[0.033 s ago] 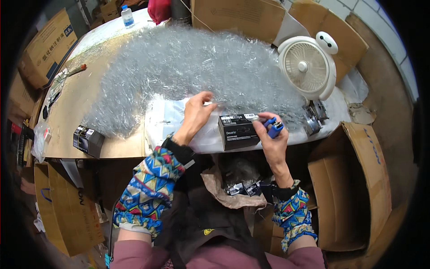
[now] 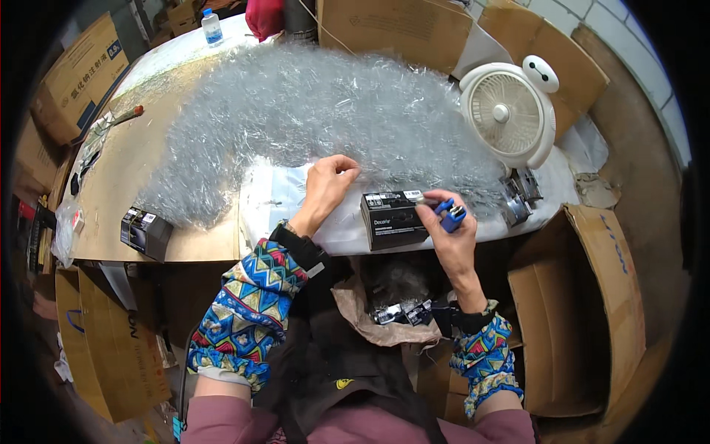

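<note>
A black printed box [image 2: 393, 224] stands near the front edge of the table. My right hand [image 2: 452, 231] is closed round a small blue tool with a metal part [image 2: 452, 216]; its exact kind is unclear. That hand's thumb and fingertips are at the box's right end. To the left of the box, my left hand [image 2: 329, 183] is closed in a pinch over the white sheet [image 2: 277, 194]. Anything between its fingertips is too small to make out. Just beyond both hands lies a big heap of clear, shiny plastic strands [image 2: 318, 103].
Another black box [image 2: 146, 233] sits at the table's left front. A white fan [image 2: 506, 115] stands at the back right, with dark shiny packets [image 2: 518, 203] before it. Below the edge are an open carton [image 2: 562, 333] and a paper-lined container [image 2: 362, 318]. A bottle [image 2: 211, 28] stands far back.
My left hand's fingers have drawn closer together, and the hand has shifted slightly. The right hand keeps its hold on the blue tool beside the box.
</note>
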Demonstrator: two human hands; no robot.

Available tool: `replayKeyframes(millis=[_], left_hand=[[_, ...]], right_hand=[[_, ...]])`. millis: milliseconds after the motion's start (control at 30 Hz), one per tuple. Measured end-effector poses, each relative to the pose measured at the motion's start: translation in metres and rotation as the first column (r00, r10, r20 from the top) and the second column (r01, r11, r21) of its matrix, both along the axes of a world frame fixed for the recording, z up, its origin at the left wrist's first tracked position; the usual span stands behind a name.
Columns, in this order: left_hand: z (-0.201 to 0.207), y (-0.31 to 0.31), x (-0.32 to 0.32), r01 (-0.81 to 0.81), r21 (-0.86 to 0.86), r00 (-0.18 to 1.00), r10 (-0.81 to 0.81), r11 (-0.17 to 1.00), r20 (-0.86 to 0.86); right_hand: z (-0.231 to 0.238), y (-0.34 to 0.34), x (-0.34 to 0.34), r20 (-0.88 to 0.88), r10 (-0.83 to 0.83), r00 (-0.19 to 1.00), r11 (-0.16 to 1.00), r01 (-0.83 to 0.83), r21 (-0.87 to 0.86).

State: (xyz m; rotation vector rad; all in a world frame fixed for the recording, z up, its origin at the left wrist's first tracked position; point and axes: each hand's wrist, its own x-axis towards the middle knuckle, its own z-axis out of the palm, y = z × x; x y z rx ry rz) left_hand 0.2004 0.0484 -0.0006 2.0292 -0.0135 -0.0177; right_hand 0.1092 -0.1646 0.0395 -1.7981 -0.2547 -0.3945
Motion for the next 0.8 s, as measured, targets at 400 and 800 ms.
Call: replayKeyframes(millis=[400, 800], left_hand=[[0.029, 0.05, -0.089, -0.182, -0.852, 0.972, -0.041, 0.491, -0.231], [0.038, 0.005, -0.157, -0.235, -0.805, 0.902, -0.188, 0.545, -0.39]], right_hand=[[0.022, -0.037, 0.011, 0.175, 0.261, 0.949, 0.668, -0.047, -0.743], [0.04, -0.012, -0.023, -0.592, 0.186, 0.784, 0.975, -0.075, 0.208]])
